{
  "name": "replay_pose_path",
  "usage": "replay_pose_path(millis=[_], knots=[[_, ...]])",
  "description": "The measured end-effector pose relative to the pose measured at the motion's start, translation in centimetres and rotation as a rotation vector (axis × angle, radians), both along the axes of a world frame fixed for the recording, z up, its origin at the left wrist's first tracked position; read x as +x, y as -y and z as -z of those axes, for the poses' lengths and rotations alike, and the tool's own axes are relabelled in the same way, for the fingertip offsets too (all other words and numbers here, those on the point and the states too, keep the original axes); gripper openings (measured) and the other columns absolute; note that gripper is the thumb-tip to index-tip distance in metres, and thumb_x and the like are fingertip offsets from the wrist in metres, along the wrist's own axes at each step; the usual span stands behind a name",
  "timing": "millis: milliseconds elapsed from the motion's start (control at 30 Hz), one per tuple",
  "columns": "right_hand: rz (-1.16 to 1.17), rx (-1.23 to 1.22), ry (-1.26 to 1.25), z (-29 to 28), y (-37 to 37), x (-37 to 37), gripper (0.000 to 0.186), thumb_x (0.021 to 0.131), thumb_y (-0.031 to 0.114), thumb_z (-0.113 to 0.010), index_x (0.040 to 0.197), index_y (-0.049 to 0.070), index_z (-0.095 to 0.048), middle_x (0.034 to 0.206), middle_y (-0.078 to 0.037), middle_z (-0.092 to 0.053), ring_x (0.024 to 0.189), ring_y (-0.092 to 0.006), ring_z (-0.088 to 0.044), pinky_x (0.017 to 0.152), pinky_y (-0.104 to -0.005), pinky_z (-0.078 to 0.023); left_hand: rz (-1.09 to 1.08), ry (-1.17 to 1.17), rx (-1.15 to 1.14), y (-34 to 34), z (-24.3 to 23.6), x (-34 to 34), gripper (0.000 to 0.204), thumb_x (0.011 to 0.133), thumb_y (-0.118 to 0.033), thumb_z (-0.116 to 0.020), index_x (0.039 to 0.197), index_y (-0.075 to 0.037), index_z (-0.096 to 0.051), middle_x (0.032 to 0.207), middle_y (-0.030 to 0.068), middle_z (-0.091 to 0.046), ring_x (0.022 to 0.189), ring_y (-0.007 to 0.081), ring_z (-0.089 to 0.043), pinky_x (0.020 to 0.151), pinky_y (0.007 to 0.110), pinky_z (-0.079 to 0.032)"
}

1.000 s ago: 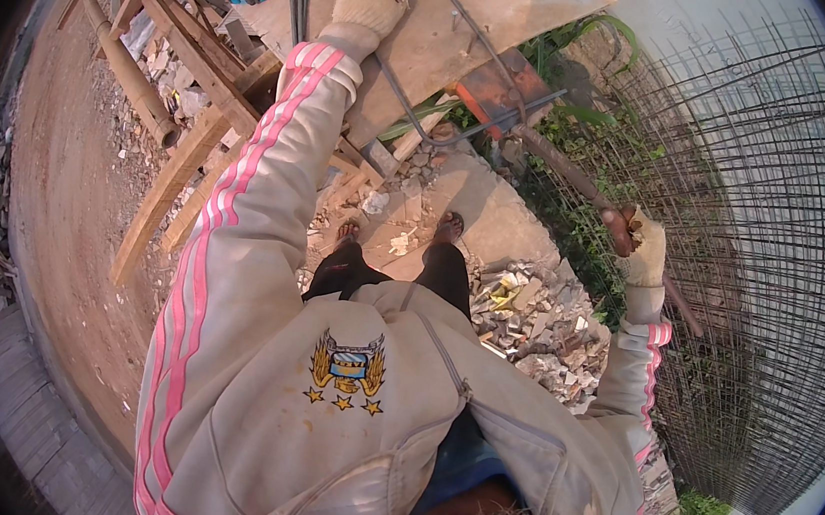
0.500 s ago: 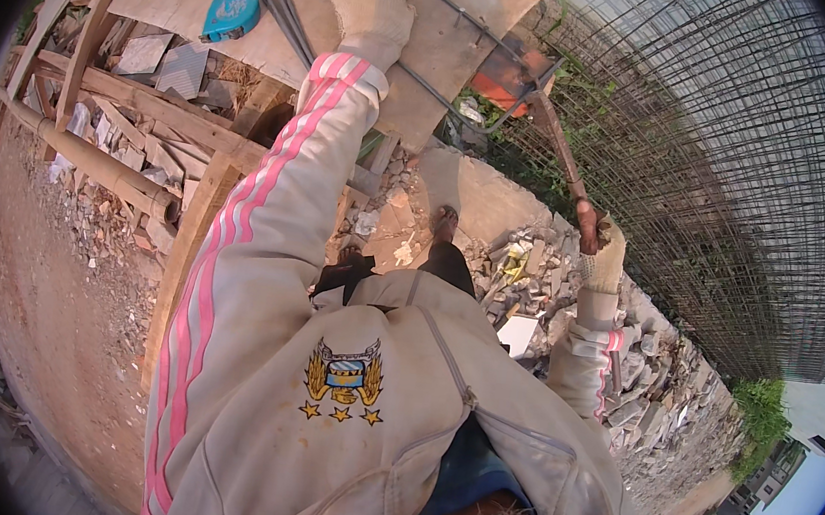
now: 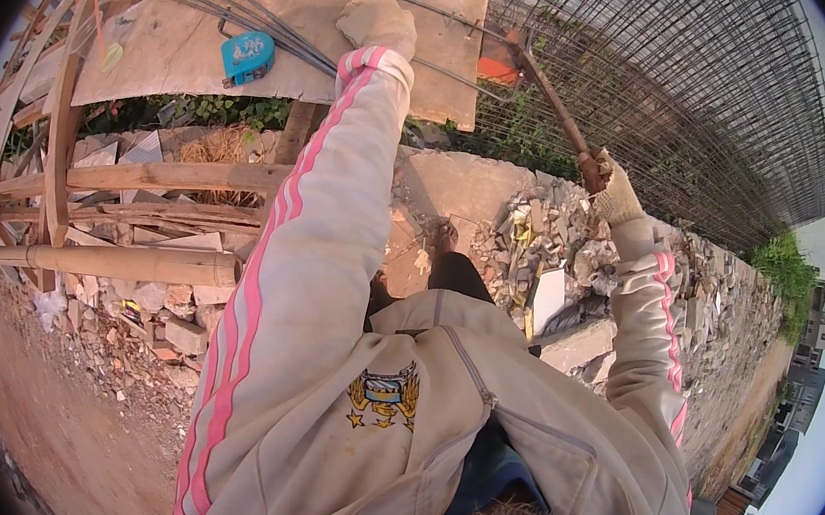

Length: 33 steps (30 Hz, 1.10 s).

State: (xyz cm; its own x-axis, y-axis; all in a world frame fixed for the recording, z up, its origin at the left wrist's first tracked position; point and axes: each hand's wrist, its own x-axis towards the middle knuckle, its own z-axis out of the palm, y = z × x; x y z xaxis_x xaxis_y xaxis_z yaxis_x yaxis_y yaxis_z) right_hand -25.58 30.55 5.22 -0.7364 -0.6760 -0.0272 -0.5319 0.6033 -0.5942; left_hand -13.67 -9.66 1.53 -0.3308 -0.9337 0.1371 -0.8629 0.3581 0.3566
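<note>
Right of the blue tape measure, the gloved left hand is laid at a bent steel rod; whether its fingers are closed cannot be told. Farther right of the tape measure, a rusty bar is gripped by the gloved right hand. The rod is judged stiff, best held along a straight side; the bar, heavy and rough, near its free end.
</note>
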Motion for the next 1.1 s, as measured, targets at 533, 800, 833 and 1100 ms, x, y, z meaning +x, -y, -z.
replay_pose_path(millis=[533, 800, 833, 1100], knots=[[-0.077, -0.089, 0.067, -0.2, 0.1, 0.1, 0.031, 0.099, 0.035, -0.062, 0.100, 0.004, -0.061, 0.066, 0.006, -0.043, 0.058, -0.0058, -0.037, 0.051, -0.0268, -0.031, 0.013, 0.063, -0.026, 0.4, 0.2, 0.4, 0.058, 0.086, -0.047, -0.066, 0.130, -0.011, -0.055, 0.132, 0.0130, -0.058, 0.123, 0.0314, -0.056, 0.095, 0.046, -0.049], [0.235, -0.058, 0.870, -3.3, -14.3, 3.8, 0.044, 0.096, 0.051, -0.059, 0.105, 0.008, -0.059, 0.062, -0.002, -0.058, 0.046, -0.0153, -0.056, 0.041, -0.0277, -0.043, -0.009, 0.070, -0.063, 1.7, 0.4, 0.0, 0.052, 0.085, -0.044, -0.066, 0.126, -0.012, -0.058, 0.126, 0.0097, -0.062, 0.119, 0.0271, -0.060, 0.094, 0.042, -0.051], [0.292, -0.001, 1.003, -3.6, -17.6, 4.4, 0.047, 0.094, 0.055, -0.060, 0.104, 0.009, -0.060, 0.063, -0.004, -0.060, 0.049, -0.0178, -0.060, 0.043, -0.0301, -0.047, 0.004, 0.058, -0.065, 1.6, 0.4, 0.1, 0.050, 0.086, -0.043, -0.066, 0.124, -0.012, -0.059, 0.124, 0.0097, -0.063, 0.118, 0.0277, -0.061, 0.093, 0.041, -0.051], [0.452, -0.034, 1.181, -5.3, -22.5, 11.2, 0.049, 0.091, 0.065, -0.058, 0.086, 0.015, -0.057, 0.055, 0.003, -0.047, 0.039, -0.0093, -0.038, 0.034, -0.0263, -0.024, -0.033, 0.057, -0.187, 0.5, 0.0, -0.1, 0.039, 0.089, -0.036, -0.060, 0.117, -0.008, -0.062, 0.115, 0.0097, -0.068, 0.109, 0.0276, -0.066, 0.085, 0.041, -0.053]])
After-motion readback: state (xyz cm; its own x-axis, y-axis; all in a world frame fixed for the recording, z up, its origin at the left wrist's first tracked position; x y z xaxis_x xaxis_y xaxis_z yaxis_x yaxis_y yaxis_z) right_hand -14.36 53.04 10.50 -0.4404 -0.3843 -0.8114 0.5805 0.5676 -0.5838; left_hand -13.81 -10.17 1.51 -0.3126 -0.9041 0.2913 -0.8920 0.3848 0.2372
